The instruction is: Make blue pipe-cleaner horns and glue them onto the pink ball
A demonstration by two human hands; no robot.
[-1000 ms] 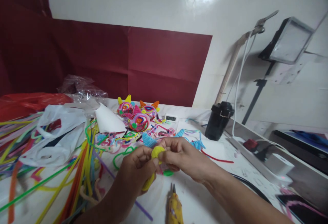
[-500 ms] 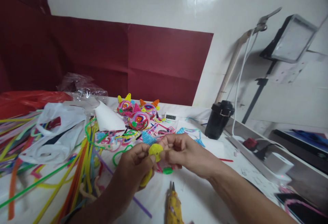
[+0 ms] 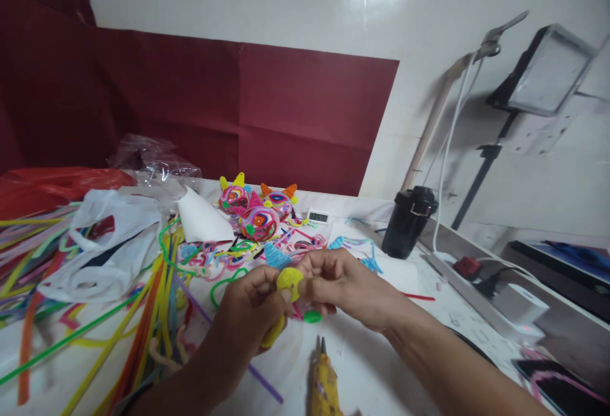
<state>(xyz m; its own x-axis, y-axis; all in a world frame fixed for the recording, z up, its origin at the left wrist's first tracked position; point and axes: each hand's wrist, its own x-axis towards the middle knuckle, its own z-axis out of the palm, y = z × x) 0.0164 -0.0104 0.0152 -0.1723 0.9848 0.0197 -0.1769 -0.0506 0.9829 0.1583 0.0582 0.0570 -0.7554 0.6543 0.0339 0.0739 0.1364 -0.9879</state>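
Note:
Between my two hands is a round, flat yellow disc [image 3: 290,281] that looks coiled from pipe cleaner. My left hand [image 3: 260,305] pinches it from the left, thumb on its face; a second yellow piece [image 3: 273,333] shows below that thumb, partly covered by the palm. My right hand [image 3: 336,282] has its fingers closed at the disc's right edge. Behind the hands, a blue ear-like piece [image 3: 276,256] and a green disc [image 3: 312,317] show from a work mostly hidden by my fingers. A yellow hot glue gun [image 3: 325,378] points away from me just below.
Finished colourful animal heads [image 3: 258,222] stand at the back beside a small digital clock [image 3: 318,217]. Loose pipe cleaners [image 3: 138,327] and a white plastic bag [image 3: 102,244] cover the left. At right are a black cup [image 3: 408,222], a power strip [image 3: 481,295] and a lamp [image 3: 548,70].
Hardly anything differs: both hands keep their hold on the yellow disc in the same place. The whole view has shifted very slightly.

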